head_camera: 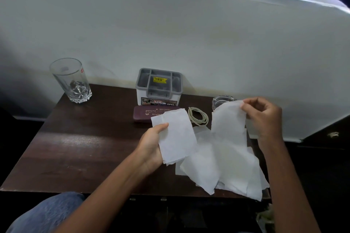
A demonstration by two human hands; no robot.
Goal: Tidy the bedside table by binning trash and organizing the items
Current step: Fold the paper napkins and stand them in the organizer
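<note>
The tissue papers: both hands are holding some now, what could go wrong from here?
1. The right hand lifts a tissue sheet just in front of the glass ashtray; a sweep could knock it.
2. The loose tissues overhang the table front edge and may slide off.
3. The left hand pinches its tissue stack only at one side, so sheets may slip out.

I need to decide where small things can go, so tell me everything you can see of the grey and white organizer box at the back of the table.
The organizer box stands upright at the table's back edge, close to the wall. It looks like plastic: white walls and a grey top insert split into several open compartments. A yellow price sticker sits in the centre compartment, and a printed label crosses the front near the base. No other contents can be made out. A maroon case lies right before it; whether they touch is unclear. Neither hand touches it.
</note>
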